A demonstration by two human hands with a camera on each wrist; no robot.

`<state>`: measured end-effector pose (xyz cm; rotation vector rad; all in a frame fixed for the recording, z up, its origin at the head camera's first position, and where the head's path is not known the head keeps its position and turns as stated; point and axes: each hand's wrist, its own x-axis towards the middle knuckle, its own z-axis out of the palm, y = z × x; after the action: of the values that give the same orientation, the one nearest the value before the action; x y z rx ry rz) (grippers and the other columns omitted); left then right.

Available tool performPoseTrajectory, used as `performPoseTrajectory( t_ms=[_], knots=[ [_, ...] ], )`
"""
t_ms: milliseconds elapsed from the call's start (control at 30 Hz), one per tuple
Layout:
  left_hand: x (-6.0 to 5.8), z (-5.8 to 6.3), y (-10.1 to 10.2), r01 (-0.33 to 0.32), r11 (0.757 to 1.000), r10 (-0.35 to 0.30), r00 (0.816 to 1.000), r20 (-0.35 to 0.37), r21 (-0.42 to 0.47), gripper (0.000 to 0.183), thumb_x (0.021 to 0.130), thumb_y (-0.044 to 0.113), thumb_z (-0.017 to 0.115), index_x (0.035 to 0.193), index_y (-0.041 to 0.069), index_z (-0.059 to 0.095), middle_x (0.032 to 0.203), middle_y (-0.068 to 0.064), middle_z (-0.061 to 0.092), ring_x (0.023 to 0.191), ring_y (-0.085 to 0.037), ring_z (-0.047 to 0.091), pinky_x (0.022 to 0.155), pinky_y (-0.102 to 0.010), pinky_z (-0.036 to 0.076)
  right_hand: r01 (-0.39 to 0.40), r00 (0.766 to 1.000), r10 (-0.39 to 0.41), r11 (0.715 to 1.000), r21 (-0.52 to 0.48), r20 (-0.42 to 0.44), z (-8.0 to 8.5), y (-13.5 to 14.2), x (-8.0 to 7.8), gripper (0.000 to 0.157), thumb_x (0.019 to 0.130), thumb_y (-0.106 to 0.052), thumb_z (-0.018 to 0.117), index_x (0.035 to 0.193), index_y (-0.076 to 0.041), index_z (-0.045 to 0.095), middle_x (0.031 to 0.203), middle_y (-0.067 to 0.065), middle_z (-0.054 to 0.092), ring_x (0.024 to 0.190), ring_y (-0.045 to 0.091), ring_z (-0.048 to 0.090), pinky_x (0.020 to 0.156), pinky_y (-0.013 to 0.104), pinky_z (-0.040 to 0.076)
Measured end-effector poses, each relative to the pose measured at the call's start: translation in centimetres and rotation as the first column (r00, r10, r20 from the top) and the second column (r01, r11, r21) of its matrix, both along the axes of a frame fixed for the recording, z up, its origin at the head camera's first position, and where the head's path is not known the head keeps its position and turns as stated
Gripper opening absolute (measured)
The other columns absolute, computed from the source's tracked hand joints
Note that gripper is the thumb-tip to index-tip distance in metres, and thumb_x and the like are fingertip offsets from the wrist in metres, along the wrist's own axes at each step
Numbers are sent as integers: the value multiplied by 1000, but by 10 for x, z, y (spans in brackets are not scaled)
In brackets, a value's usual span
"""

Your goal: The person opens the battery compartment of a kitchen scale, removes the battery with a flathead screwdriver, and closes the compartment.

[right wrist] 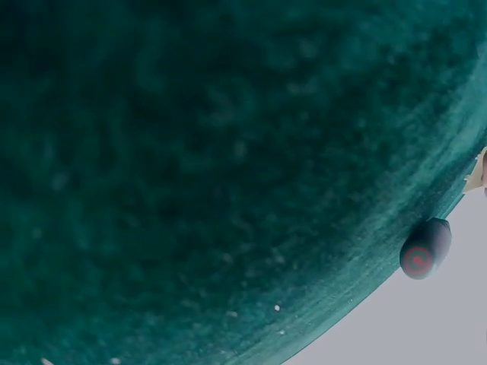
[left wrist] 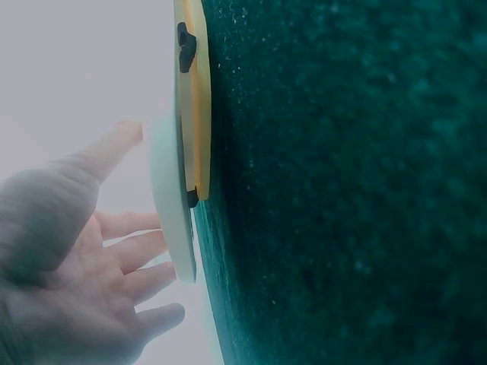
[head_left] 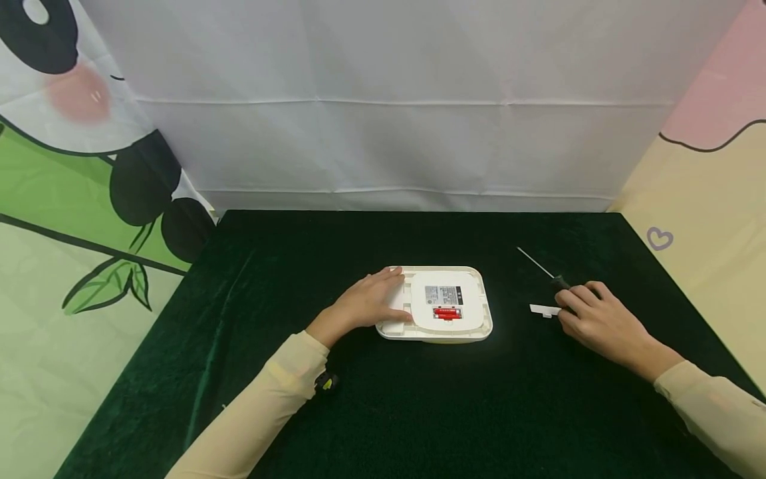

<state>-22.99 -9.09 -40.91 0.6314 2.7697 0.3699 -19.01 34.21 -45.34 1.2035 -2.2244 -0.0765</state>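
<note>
A white device [head_left: 419,324] with rounded corners lies back side up on the green cloth. Its square compartment shows two red batteries [head_left: 447,313] beside a printed label [head_left: 443,295]. My left hand [head_left: 371,299] rests over the device's left end, fingers straight and thumb apart; the left wrist view shows the same hand [left wrist: 84,258] spread behind the device's edge [left wrist: 171,182]. A little to the right, my right hand [head_left: 598,326] pinches a small white battery cover [head_left: 543,310]. Just beyond those fingers lies a screwdriver [head_left: 536,263], its dark handle [right wrist: 426,247] visible from the end.
A dark green cloth [head_left: 287,266] covers the table. White fabric [head_left: 383,133] hangs behind its far edge, with printed cloth panels on the left [head_left: 108,219] and right [head_left: 718,219].
</note>
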Motion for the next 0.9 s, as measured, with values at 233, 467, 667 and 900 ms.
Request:
performPoseTrajectory(
  t_ms=[233, 467, 667, 900],
  knots=[
    [1, 1, 0, -4, 1000, 4, 1000, 4, 7, 86, 84, 60, 67, 152, 17, 35, 164, -1, 21, 152, -22, 17, 123, -47, 15, -9, 1000, 9, 1000, 3, 1, -5, 0, 1, 53, 106, -31, 25, 84, -7, 68, 101, 16, 61, 94, 39, 59, 80, 56, 47],
    [1, 0, -1, -8, 1000, 7, 1000, 4, 8, 86, 84, 61, 66, 152, 18, 35, 164, 0, 21, 152, -22, 17, 123, -46, 15, -20, 1000, 20, 1000, -5, 7, -5, 0, 2, 52, 105, -34, 30, 85, -7, 70, 99, 15, 62, 92, 37, 59, 77, 53, 48],
    [2, 1, -2, -10, 1000, 9, 1000, 7, 10, 87, 84, 62, 66, 152, 18, 35, 164, 0, 21, 152, -22, 16, 123, -45, 15, 10, 1000, -9, 997, -72, 13, 8, 4, 0, 53, 103, -40, 34, 85, -6, 71, 94, 15, 62, 85, 31, 57, 68, 44, 48],
    [2, 2, -2, -3, 1000, 2, 1000, 10, 16, 88, 84, 62, 65, 152, 18, 34, 164, 0, 21, 152, -22, 16, 123, -45, 15, 276, 952, -230, 929, -248, 201, 27, 14, -5, 35, 88, -33, 67, 105, -2, 70, 100, 16, 61, 83, 30, 56, 65, 45, 50]
  ],
)
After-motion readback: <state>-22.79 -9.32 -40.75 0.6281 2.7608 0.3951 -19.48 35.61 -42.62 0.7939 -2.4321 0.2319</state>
